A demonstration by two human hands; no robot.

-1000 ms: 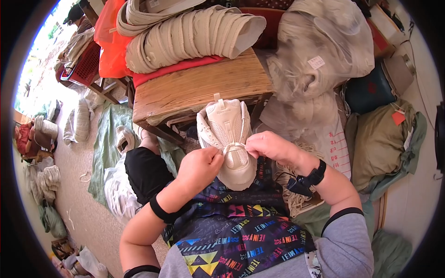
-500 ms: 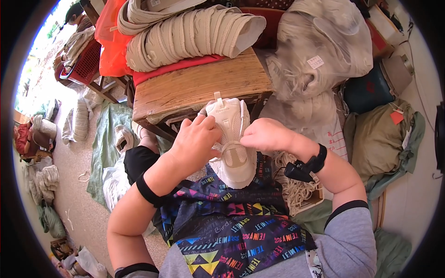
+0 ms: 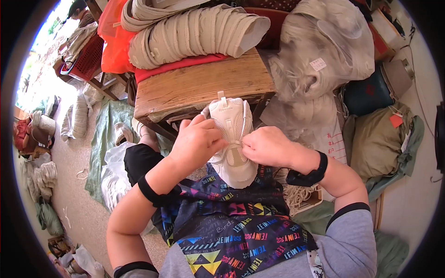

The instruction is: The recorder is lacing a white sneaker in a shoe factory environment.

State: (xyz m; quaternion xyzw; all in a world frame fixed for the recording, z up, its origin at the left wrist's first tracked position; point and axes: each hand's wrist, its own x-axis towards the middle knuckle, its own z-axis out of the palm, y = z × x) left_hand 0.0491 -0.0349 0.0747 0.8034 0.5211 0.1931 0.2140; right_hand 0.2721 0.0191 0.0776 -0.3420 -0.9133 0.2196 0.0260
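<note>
A white mesh shoe upper (image 3: pixel 235 174) lies over my lap, toe toward me and tongue against the table edge. Across its middle runs a pale shoelace (image 3: pixel 235 144). My left hand (image 3: pixel 197 141) is closed at the left side of the upper, with thumb and fingers pinched by the lace. On the opposite side my right hand (image 3: pixel 270 146) is curled in a pinch at the lace's other end. The fingers hide most of both lace ends.
A wooden table (image 3: pixel 204 85) stands just ahead, bearing a row of nested beige shoe uppers (image 3: pixel 194 37). To its right sits a clear plastic bag (image 3: pixel 324 46) of pale pieces. Near my right forearm is a box of loose laces (image 3: pixel 301 195). A patterned apron (image 3: pixel 241 227) covers my lap.
The lace loop over the upper has become smaller and flatter. My right hand has turned and come slightly lower over the upper, while my left fingers have moved closer to the lace.
</note>
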